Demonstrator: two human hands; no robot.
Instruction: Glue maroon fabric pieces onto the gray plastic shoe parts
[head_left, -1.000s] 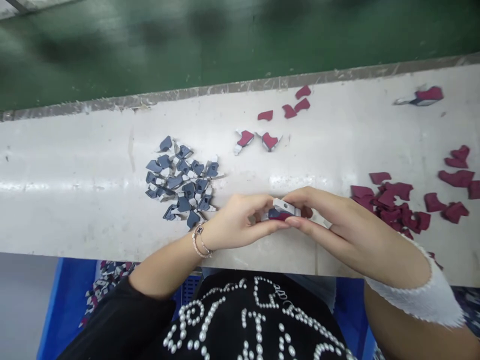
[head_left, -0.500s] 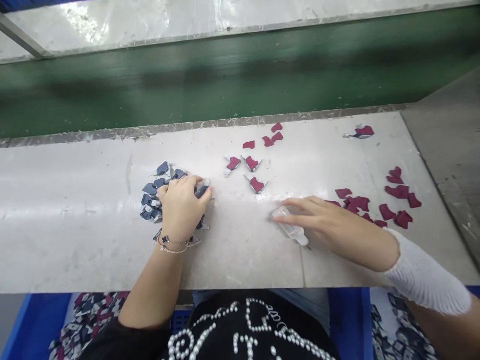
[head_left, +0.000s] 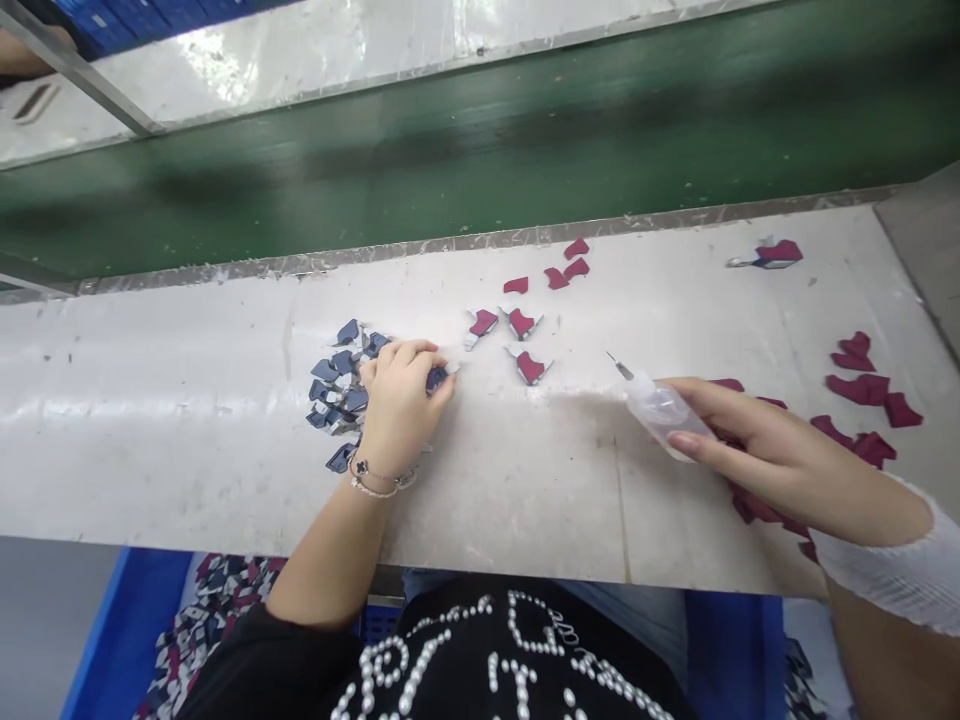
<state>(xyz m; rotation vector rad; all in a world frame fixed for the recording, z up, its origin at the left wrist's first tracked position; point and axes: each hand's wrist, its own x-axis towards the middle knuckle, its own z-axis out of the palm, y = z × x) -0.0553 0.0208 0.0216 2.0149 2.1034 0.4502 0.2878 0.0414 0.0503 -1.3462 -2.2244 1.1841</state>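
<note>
My left hand [head_left: 399,402] is closed on a small navy-and-grey piece [head_left: 438,377] that shows between thumb and fingers. Under and beside it lies a pile of similar navy pieces [head_left: 328,390]. My right hand [head_left: 772,455] grips a clear squeeze bottle [head_left: 664,415] whose thin metal needle tip points up and to the left, off the table. Between the hands, a maroon-topped piece [head_left: 529,367] lies with two similar ones just behind it. Loose maroon pieces [head_left: 859,388] are scattered around and partly under my right hand.
Loose maroon patches [head_left: 556,278] lie near the table's back edge. One maroon-and-grey piece [head_left: 778,252] sits at the far right. A green belt [head_left: 450,160] runs behind the white table [head_left: 510,500]. Blue bins [head_left: 124,620] with many pieces stand below the front edge.
My right hand has picked up the bottle from the table and turned it so the needle points up-left. The left hand stays at the navy pile. The whole view has shifted slightly.
</note>
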